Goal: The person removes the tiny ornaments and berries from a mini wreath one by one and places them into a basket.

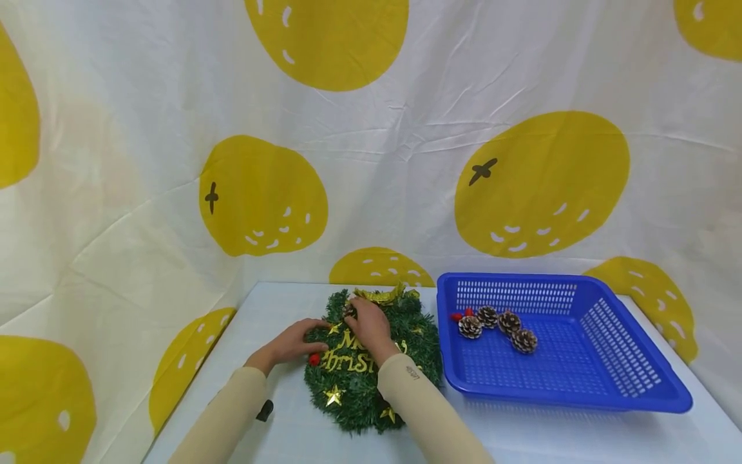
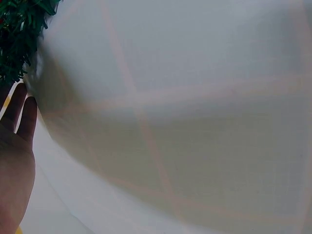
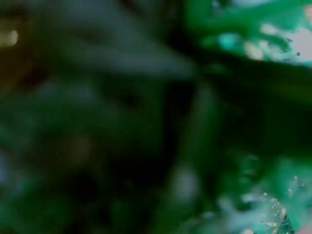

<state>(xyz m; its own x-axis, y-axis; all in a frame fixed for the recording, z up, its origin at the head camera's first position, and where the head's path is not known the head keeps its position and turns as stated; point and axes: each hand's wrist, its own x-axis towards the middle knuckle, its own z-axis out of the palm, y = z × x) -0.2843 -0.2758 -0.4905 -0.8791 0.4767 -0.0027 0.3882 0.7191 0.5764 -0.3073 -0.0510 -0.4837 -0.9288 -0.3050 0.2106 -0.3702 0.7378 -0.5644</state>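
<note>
A green Christmas wreath [image 1: 355,412] with gold lettering [image 1: 351,362], gold stars [image 1: 333,395] and a red ornament [image 1: 314,359] lies on the table. My right hand [image 1: 371,323] reaches over its upper left part, fingers bent down around a pinecone [image 1: 350,309] that they partly hide. From the left side, my left hand [image 1: 297,341] touches the wreath's edge with its fingers extended. The left wrist view shows two straight fingers of the left hand [image 2: 17,161] beside the greenery [image 2: 22,36]. Only dark, blurred green foliage [image 3: 263,209] fills the right wrist view.
Right of the wreath stands a blue plastic basket [image 1: 580,396] with several pinecones [image 1: 509,323] and small red pieces [image 1: 456,317] in its left part. A gold ribbon [image 1: 385,296] tops the wreath. A small black object [image 1: 265,410] lies near the left forearm. Patterned cloth hangs behind the table.
</note>
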